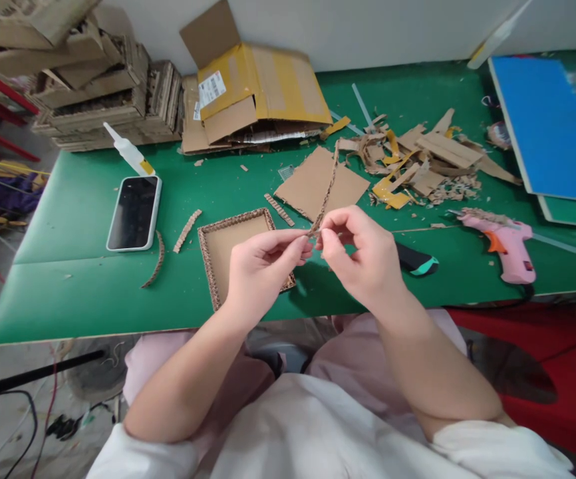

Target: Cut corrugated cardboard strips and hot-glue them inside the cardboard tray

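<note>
A: Grip?
B: Left hand (263, 267) and right hand (362, 261) both pinching one corrugated cardboard strip (329, 187) — frame centre, running upward from there. Exact contact points are hard to see.
A: Nearby?
B: Shallow cardboard tray (207, 265), partly hidden by left hand, centre-left; pink glue gun (513, 249) — right side.

The left forearm (188, 379) and right forearm (435, 372) slanted inward across the near edge of the tabletop (88, 293). Beyond it, the left grip (263, 266) and right grip (360, 256) nearly met, each drawn into a pinch.
</note>
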Tool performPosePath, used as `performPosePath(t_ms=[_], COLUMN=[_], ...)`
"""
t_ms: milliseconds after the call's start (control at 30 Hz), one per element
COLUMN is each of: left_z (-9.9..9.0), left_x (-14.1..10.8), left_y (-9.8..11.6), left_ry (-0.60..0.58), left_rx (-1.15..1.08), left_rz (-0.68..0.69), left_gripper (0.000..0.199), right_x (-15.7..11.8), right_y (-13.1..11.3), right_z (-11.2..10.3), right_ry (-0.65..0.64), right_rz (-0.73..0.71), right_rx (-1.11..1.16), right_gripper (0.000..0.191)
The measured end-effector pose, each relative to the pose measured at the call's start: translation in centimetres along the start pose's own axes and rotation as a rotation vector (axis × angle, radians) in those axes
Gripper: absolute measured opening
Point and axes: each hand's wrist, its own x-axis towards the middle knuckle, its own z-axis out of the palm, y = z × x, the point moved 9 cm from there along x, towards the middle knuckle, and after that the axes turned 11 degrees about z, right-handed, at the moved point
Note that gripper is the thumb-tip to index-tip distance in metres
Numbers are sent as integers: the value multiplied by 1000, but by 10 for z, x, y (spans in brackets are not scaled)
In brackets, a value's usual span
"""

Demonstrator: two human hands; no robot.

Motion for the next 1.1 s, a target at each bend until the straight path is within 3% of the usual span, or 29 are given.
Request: performPosePath(t_ms=[233, 400, 500, 633, 867, 1000, 1100], left_z=[-9, -4, -1, -1, -4, -11, -17], left_x=[-1, -6, -7, -6, -3, -1, 2], left_y=[14, 32, 37, 36, 17, 10, 8], left_ry=[45, 20, 10, -5, 9, 79, 125], left_rx=[238, 446, 501, 483, 300, 204, 162], left_rz=[212, 415, 459, 433, 239, 148, 117], left_gripper=[12, 14, 13, 13, 16, 16, 15], right_x=[-6, -12, -14, -11, -9, -2, 5], right_y=[-14, -25, -28, -24, -20, -12, 17], right_z=[-2, -5, -7, -7, -2, -7, -29], right_ry=[93, 217, 262, 250, 215, -1, -174], right_rz=[-172, -316, -351, -303, -237, -169, -2], right_rx=[-144, -272, -302, -267, -229, -223, -319], right_gripper=[10, 12, 10, 7, 8, 13, 13])
